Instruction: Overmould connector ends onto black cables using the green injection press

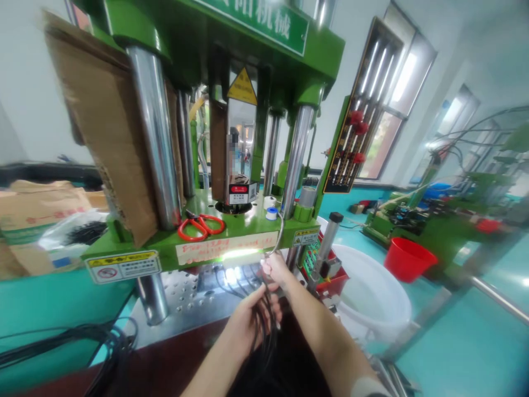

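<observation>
My left hand (256,317) is wrapped round a bundle of thin black cables (270,336), which hangs down from its fingers. Just beyond it my right hand (275,270) reaches to the front of the metal mould plate (182,295), under the green press (165,251). The fingers of the right hand are bent and bunched together; what they pinch is too small to make out. Several cable strands run from the left hand over the plate beneath a bright lamp. Red-handled scissors (200,227) lie on the press ledge above.
A loose bundle of black cables (109,347) lies at left. Cardboard (103,127) leans on the press column. A blue-and-white spool (271,213) sits on the ledge, with a bent metal tube (281,231) beside it. At right stand a white tub (372,286) and red bucket (409,259).
</observation>
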Action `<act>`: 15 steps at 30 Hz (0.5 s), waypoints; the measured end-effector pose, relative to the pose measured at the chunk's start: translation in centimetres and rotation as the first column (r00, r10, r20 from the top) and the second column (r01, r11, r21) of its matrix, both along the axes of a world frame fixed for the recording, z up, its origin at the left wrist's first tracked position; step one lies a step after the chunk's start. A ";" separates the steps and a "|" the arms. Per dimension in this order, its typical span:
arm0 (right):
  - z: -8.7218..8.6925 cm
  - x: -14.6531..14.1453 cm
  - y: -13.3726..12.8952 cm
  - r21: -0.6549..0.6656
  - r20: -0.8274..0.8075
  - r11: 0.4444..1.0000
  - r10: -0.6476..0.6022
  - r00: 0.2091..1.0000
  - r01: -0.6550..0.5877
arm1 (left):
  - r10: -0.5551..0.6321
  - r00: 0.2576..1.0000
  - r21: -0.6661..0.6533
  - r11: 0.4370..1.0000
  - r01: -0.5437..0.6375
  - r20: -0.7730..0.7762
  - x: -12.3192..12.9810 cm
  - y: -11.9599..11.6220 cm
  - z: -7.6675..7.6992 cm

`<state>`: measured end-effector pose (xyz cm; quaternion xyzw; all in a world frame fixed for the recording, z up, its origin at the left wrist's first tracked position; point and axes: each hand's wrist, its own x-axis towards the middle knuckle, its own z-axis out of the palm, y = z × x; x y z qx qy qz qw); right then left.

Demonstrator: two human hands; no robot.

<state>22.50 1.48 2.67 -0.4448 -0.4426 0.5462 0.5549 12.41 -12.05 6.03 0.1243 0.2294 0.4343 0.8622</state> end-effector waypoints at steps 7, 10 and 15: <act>0.7 0.1 -2.7 -0.057 -0.052 0.996 -0.068 0.996 0.065 | 0.039 0.979 -0.158 0.987 -0.006 0.200 -0.1 -3.9 0.3; 0.7 -0.4 -3.3 -0.083 -0.051 0.992 -0.102 0.993 0.098 | 0.033 0.984 -0.148 0.989 -0.006 0.177 -0.5 -6.2 -0.5; 0.7 -0.3 -4.9 -0.101 -0.030 0.990 -0.106 0.994 0.102 | -0.117 0.978 -0.050 0.991 0.127 0.172 -1.4 -9.9 -2.8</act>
